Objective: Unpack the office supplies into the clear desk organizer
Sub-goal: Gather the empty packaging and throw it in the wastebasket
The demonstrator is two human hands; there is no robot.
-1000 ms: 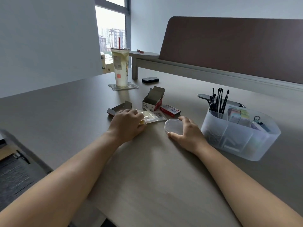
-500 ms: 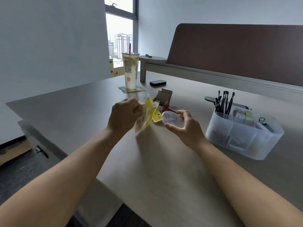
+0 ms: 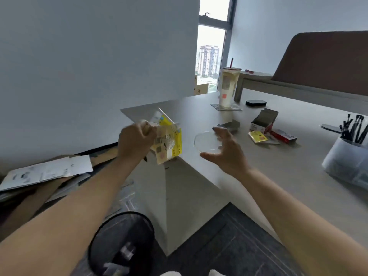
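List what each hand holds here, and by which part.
Left hand grips the yellow packet by its left edge. Right hand holds the clear round lid by its rim, between fingertips and thumb.

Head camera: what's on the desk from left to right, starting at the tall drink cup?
Drink cup → black case → open cardboard box → red box → clear organizer.
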